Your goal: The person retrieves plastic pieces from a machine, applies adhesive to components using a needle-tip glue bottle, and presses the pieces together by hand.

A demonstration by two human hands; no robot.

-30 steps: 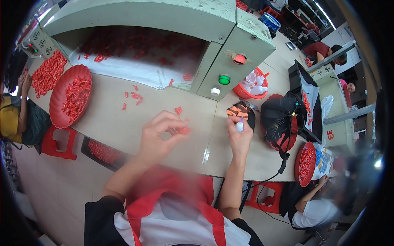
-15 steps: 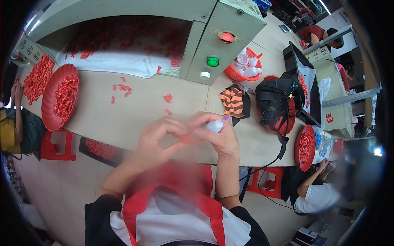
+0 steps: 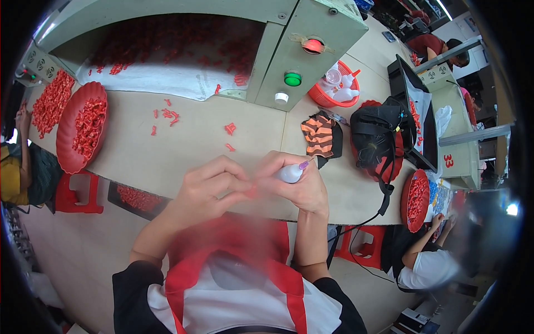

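Note:
In front of my chest, above the table edge, both hands meet. My left hand (image 3: 218,186) is closed, its fingertips pinching a small red piece (image 3: 252,191) that is blurred and mostly hidden. My right hand (image 3: 300,186) wraps round a small white squeeze bottle (image 3: 289,173) with a purple needle tip (image 3: 303,165) pointing up and to the right. Its thumb and forefinger reach to the red piece, beside my left fingertips. On the table beyond my hands lie loose small red plastic pieces (image 3: 230,128).
A machine (image 3: 328,33) with an opening full of red pieces stands at the back. Left is a red tray (image 3: 64,147) of pieces. Right are an orange basket (image 3: 328,100) of bottles, a striped cloth (image 3: 319,136) and a black bag (image 3: 372,131) with a cable. Co-workers sit on both sides.
My left fingers have drawn closer together around the red piece. The bottle in my right hand has tilted slightly, and its needle tip shows more. The view has shifted a little.

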